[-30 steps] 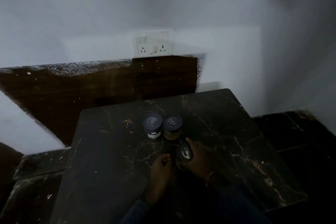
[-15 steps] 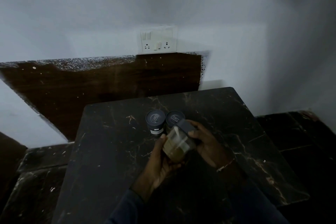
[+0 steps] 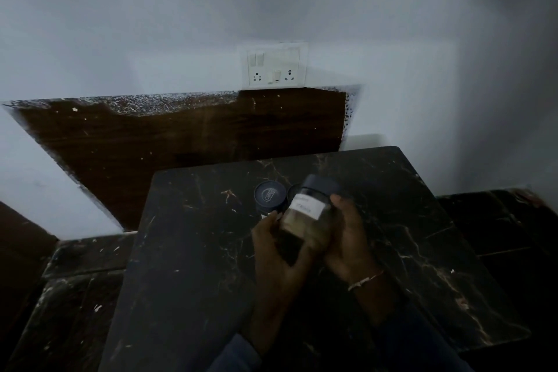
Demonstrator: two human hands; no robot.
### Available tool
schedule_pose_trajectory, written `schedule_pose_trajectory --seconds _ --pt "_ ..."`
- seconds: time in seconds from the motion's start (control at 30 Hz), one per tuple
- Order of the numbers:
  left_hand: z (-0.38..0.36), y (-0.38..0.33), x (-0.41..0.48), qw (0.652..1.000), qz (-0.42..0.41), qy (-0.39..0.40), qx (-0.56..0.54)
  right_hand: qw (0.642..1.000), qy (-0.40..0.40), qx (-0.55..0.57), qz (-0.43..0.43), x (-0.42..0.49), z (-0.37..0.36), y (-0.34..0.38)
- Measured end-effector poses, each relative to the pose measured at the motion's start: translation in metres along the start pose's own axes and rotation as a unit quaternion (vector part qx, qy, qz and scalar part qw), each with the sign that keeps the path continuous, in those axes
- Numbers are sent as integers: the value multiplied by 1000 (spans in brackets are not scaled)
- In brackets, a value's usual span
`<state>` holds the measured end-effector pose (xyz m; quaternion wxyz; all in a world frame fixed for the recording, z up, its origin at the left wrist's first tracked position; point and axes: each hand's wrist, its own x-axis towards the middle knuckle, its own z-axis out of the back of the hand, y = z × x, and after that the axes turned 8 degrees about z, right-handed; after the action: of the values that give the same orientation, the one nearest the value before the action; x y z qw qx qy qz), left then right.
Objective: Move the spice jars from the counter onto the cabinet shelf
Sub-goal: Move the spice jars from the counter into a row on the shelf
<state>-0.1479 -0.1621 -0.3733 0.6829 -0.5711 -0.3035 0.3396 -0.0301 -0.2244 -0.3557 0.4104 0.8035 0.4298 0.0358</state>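
A clear spice jar (image 3: 306,217) with a dark lid and a white label is tilted above the dark marble counter (image 3: 187,251), held between both hands. My left hand (image 3: 273,254) cups its lower side and my right hand (image 3: 347,235) grips its right side. Behind it a second dark-lidded jar (image 3: 269,195) stands on the counter. A third jar (image 3: 293,190) stands beside that one, mostly hidden behind the held jar.
A dark wooden panel (image 3: 181,142) leans against the white wall behind the counter. A white switch and socket plate (image 3: 273,68) is on the wall above it. Dark marble floor (image 3: 498,235) lies to the left and right. No cabinet shelf is in view.
The jar went from standing on the counter under my right hand to lifted and tilted between both hands. My left hand came up to hold it.
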Motion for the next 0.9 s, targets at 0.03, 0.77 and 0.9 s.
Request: schedule_pose_trajectory --seconds 0.03,0.77,0.9 --pt "5 -7 2 992 74 19 -98 999 20 25 17 0 -2 3" --pt "33 -28 24 952 158 140 -221 944 -53 -247 212 0 -44 4" --pt "32 -27 26 946 176 131 -239 943 -33 -260 204 -4 -43 6"
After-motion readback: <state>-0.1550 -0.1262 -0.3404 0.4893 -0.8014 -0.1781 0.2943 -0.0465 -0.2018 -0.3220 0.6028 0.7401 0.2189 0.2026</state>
